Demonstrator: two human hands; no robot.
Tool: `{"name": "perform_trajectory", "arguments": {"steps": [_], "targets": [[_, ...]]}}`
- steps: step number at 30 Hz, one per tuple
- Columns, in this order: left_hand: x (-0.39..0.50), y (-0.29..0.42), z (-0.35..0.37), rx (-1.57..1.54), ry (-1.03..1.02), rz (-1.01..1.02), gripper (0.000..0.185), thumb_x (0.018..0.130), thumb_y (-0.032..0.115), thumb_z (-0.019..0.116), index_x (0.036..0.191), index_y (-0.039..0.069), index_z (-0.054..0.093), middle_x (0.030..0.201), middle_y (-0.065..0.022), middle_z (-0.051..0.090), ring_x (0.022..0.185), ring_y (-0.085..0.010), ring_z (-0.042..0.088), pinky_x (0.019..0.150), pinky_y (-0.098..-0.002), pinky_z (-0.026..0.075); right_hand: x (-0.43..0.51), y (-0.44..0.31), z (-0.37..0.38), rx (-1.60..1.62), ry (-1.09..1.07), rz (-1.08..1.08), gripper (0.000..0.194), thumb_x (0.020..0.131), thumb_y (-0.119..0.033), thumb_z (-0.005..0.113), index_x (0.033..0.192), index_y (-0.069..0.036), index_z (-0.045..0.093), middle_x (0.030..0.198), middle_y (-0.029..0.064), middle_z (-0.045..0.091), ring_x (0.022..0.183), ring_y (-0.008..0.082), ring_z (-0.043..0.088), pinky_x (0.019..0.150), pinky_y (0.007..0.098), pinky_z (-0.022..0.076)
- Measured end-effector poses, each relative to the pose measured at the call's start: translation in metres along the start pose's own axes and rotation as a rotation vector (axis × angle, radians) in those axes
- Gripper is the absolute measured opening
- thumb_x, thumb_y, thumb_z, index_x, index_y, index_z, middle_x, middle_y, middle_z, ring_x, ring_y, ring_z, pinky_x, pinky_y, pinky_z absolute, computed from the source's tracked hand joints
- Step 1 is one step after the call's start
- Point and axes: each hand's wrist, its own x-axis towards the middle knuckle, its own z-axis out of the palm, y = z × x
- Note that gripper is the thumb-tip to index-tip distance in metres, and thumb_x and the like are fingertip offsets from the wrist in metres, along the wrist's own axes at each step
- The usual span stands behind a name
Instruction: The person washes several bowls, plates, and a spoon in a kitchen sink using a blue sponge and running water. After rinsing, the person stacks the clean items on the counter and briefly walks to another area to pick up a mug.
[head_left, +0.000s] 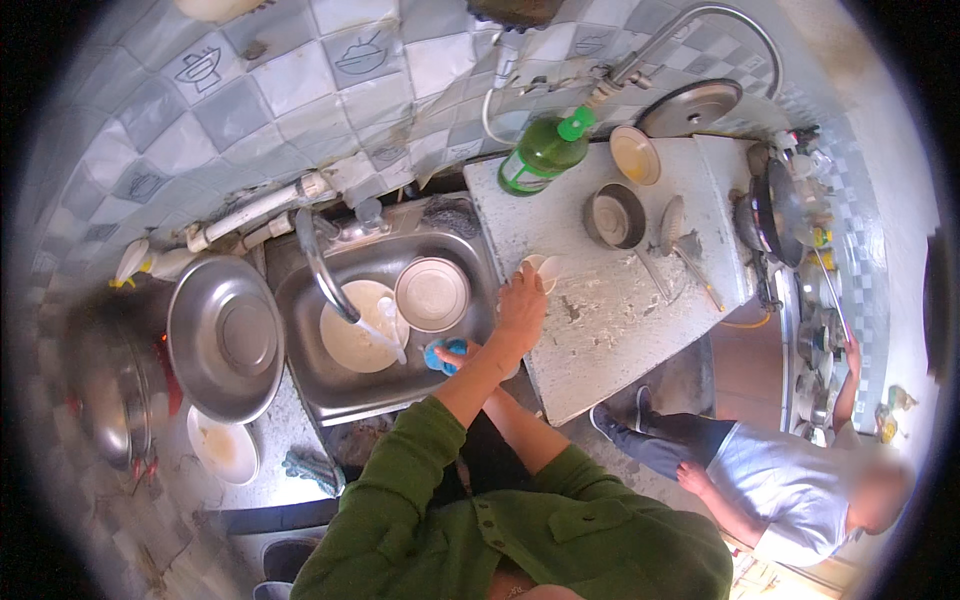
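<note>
My arms cross over the front of a stainless steel sink. My left hand reaches to the white counter on the right, its fingers on a small pale cup. Under that arm, my right hand holds a blue scrubbing sponge over the sink's right side. In the basin are a round dish of cloudy liquid, a white spoon resting in it, and a pale bowl. Water runs from the curved faucet towards the dish.
On the counter stand a green pump bottle, a small saucepan, a bowl and a long-handled strainer. Left of the sink are a large steel basin and a plate. Another person stands at the right near a wok.
</note>
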Motion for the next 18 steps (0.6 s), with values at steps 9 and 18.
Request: {"name": "perform_trajectory", "arguments": {"steps": [9, 18], "targets": [[-0.112, -0.166, 0.055, -0.384, 0.204, -0.786, 0.015, 0.088, 0.013, 0.057, 0.1, 0.004, 0.058, 0.103, -0.0164, 0.061, 0.103, -0.035, 0.056, 0.082, -0.0444, 0.045, -0.003, -0.019, -0.045, 0.907, -0.207, 0.504, 0.035, 0.086, -0.021, 0.062, 0.115, -0.001, 0.057, 0.117, 0.0177, 0.063, 0.114, 0.0309, 0.059, 0.1, 0.0431, 0.0434], [-0.161, -0.228, 0.113, -0.74, -0.137, -1.191, 0.033, 0.088, 0.023, 0.059, 0.115, 0.005, 0.06, 0.092, -0.0153, 0.065, 0.076, -0.0344, 0.063, 0.067, -0.0428, 0.051, 0.005, -0.031, -0.039, 1.097, -0.462, 0.383, 0.024, 0.094, -0.021, 0.059, 0.112, -0.005, 0.059, 0.113, 0.0112, 0.066, 0.106, 0.0258, 0.063, 0.098, 0.0449, 0.0462]]}}
